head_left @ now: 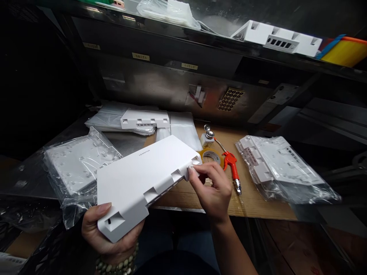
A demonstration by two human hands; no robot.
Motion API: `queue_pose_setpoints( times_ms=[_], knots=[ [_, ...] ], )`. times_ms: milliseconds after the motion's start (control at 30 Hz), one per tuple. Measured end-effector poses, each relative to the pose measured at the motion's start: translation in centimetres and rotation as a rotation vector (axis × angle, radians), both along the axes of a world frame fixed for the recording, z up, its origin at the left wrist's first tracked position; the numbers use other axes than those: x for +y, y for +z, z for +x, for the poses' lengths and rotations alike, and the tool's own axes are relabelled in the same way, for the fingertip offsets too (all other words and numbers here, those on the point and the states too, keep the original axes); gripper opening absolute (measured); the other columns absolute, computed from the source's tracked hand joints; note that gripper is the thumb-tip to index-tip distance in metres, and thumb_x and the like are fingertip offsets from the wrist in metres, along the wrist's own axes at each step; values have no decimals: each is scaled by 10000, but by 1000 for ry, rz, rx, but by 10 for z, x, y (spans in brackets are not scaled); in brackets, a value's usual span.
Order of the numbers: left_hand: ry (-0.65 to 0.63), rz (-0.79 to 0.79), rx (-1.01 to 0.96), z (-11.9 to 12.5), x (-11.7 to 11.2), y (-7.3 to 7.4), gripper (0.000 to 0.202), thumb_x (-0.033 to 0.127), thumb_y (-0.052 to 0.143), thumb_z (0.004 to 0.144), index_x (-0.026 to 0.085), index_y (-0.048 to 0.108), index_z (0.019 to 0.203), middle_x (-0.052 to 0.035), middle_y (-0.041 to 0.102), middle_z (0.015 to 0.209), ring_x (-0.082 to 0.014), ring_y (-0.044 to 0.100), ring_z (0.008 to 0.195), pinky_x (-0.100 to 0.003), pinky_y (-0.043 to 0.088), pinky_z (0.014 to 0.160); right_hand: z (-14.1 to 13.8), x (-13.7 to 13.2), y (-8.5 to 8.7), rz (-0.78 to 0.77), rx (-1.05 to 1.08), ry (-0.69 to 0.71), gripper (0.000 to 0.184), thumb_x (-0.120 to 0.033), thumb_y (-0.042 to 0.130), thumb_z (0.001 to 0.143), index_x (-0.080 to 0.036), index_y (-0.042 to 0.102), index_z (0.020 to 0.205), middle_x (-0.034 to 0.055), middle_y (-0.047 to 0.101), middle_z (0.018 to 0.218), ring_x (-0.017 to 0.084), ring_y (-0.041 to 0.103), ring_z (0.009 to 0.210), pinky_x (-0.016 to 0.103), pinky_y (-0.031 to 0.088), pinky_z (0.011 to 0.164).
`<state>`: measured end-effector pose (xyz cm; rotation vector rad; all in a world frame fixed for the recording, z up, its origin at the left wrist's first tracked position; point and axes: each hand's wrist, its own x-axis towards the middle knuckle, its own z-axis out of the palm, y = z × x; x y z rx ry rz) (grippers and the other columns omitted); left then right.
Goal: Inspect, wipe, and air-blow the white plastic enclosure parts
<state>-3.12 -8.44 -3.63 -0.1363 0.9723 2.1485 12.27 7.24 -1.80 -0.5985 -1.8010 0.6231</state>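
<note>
A white plastic router cover (137,166) marked HUAWEI is held tilted above the front of the bench. My left hand (111,233) grips its near left corner, thumb on top and fingers underneath. At the far right corner, my right hand (213,187) has thumb and forefinger pinched against the notched edge. A small bit of white shows between those fingertips, too little to name. Just behind the right hand lie a roll of yellow tape (203,154) and a red air blow gun (233,168).
Bagged white covers lie left (77,164) and right (286,164). Behind, another cover (146,117) rests on flat plastic bags (107,114). A small dispenser bottle (207,139) with a metal top stands near the tape. The shelf overhead carries a white cover (282,36) and a yellow bin (345,51).
</note>
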Motion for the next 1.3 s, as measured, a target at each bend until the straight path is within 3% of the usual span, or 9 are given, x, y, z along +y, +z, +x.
queue_pose_setpoints(
  times_ms=[167,300,433,633,733,867,1000,1167,1300],
  knots=[
    [43,58,49,5,6,2,746,234,686,708,364,487,1415,-26,775,1167,-295,777,836,-359,663,607,0,-1,-2,-2,-32,64,163,-99,723,902,-227,747,1000,14,663,837,121,581,655,277,511,567],
    [38,52,16,5,8,3,721,229,687,699,354,509,1387,-24,786,1109,-303,776,810,-382,668,607,1,0,-2,4,-17,-17,129,-99,723,904,-219,739,949,17,663,828,121,570,640,276,495,562],
    [21,82,80,5,10,5,726,149,645,671,310,535,1371,-61,793,1068,-316,778,768,-378,660,579,1,1,-1,16,-46,42,135,-89,720,901,-206,738,967,12,656,822,117,570,643,268,499,570],
    [78,141,57,10,15,7,689,101,587,682,298,558,1341,-54,801,1034,-282,779,726,-367,663,622,2,3,-2,25,-17,-37,123,-69,733,886,-184,734,928,13,654,817,104,553,626,258,480,560],
    [82,150,30,10,16,6,682,117,571,682,287,564,1342,-65,803,1073,-314,789,800,-371,663,615,2,4,-2,33,-40,17,128,-70,734,884,-183,735,945,12,659,823,107,566,638,259,493,578],
    [84,150,38,12,17,5,695,102,540,700,299,543,1367,-61,801,1084,-328,792,849,-377,661,597,2,6,-4,12,-14,-78,94,-83,734,888,-177,735,898,14,653,816,104,552,626,258,470,562],
    [86,188,67,13,19,3,714,83,525,705,304,520,1384,-48,797,1011,-301,786,769,-389,664,600,1,6,-7,-9,-46,13,97,-82,728,890,-173,735,922,9,647,811,102,551,629,255,473,577],
    [90,181,31,13,21,5,683,95,513,723,317,542,1368,-36,797,994,-287,780,738,-385,661,593,-2,5,-5,-38,-25,-88,84,-91,730,884,-168,727,853,11,635,793,106,536,632,264,447,580],
    [134,52,-104,14,28,23,597,112,481,750,293,607,1306,-12,807,888,-242,738,593,-354,644,555,3,-5,7,-287,45,200,84,-122,761,869,-199,753,835,-12,630,747,111,542,630,252,428,553]
  ],
)
